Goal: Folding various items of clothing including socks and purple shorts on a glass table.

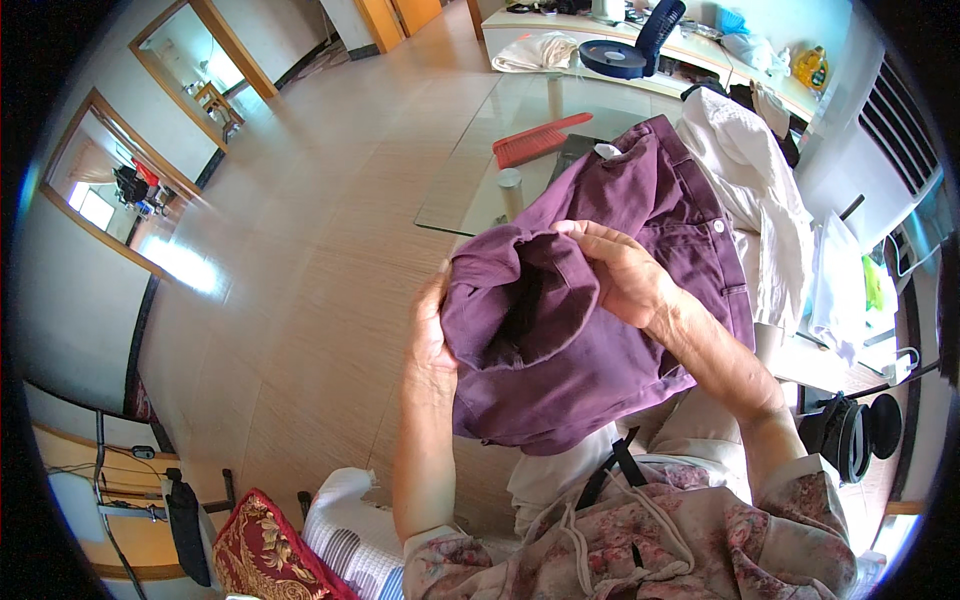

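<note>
A pair of purple trousers point(640, 225) lies across my lap and over the near side of the glass table. One leg opening of the trousers faces up toward me, its dark inside showing. My left hand point(432, 325) grips the left rim of that opening, thumb in front and the other fingers mostly hidden behind the cloth. At the opposite rim, my right hand point(625, 270) pinches the hem between thumb and fingers. The waistband with a pale button lies to the right of my right hand.
On the glass table point(450, 190) lies a red brush point(540, 140). White cloth point(750, 200) hangs to the right, beside a white appliance with dark vents point(905, 125). A dark blue fan point(630, 50) stands at the back near a white cabinet point(550, 22). A red patterned cushion point(265, 550) sits at lower left.
</note>
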The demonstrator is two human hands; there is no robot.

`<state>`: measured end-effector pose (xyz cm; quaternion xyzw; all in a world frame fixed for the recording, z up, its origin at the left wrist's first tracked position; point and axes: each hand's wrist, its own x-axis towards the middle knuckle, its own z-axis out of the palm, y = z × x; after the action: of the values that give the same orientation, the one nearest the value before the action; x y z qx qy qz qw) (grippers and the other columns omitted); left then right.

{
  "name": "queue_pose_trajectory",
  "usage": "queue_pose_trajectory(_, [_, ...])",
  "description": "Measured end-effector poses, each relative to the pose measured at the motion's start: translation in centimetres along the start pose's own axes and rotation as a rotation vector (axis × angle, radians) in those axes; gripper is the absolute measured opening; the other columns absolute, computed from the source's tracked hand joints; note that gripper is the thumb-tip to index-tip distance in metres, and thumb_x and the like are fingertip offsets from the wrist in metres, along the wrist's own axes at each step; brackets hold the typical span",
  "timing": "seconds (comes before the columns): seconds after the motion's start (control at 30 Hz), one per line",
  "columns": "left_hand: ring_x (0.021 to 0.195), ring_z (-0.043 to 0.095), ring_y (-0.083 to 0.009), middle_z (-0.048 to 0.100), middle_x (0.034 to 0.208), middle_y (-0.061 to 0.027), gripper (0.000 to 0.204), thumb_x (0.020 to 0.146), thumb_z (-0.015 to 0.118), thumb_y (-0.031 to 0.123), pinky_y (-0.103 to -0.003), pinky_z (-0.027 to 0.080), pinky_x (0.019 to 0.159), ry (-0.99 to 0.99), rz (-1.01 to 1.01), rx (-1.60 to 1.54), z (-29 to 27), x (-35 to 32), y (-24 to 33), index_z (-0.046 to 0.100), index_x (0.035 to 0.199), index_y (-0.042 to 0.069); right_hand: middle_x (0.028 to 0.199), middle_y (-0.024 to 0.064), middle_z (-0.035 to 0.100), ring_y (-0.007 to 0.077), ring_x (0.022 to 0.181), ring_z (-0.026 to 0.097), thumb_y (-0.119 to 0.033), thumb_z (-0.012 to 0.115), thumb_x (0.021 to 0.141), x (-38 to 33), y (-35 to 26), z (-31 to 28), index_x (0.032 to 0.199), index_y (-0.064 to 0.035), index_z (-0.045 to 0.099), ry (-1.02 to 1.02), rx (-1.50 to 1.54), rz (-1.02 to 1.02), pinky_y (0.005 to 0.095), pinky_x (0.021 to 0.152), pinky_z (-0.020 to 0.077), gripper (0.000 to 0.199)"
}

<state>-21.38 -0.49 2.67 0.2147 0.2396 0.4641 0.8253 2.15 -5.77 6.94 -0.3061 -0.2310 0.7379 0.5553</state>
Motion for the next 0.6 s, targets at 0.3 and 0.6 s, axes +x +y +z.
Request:
queue_pose_trajectory(0.3, [0.097, 0.066, -0.0202, 0.067, 0.107, -0.0129, 0.021, 0.097, 0.056, 0.012, -0.033, 0.056, 0.087, -0.057, 0.111, 0.039, 0.8, 0.5, -1.0, 0.058, 0.115, 0.002, 0.133, 0.0205, 0.045, 0.0343, 0.112, 0.054, -0.026, 0.072, 0.085, -2.2, -0.3, 1.6, 0.134, -0.0080, 0.049, -0.014, -1.438, -0.915, 0.0405, 0.096, 0.0465, 0.057])
queue_pose_trajectory(0.6, [0.085, 0.067, -0.0155, 0.068, 0.099, -0.0102, 0.024, 0.095, 0.059, 0.012, -0.029, 0.057, 0.077, -0.089, 0.081, 0.294, 1.7, 0.1, 0.5, 0.059, 0.115, 0.000, 0.096, 0.0103, 0.069, 0.0253, 0.088, 0.067, -0.006, 0.068, 0.082, -0.5, -3.2, 1.7, 0.106, -0.0085, 0.069, -0.068, -1.515, -1.043, 0.0329, 0.079, 0.0539, 0.024])
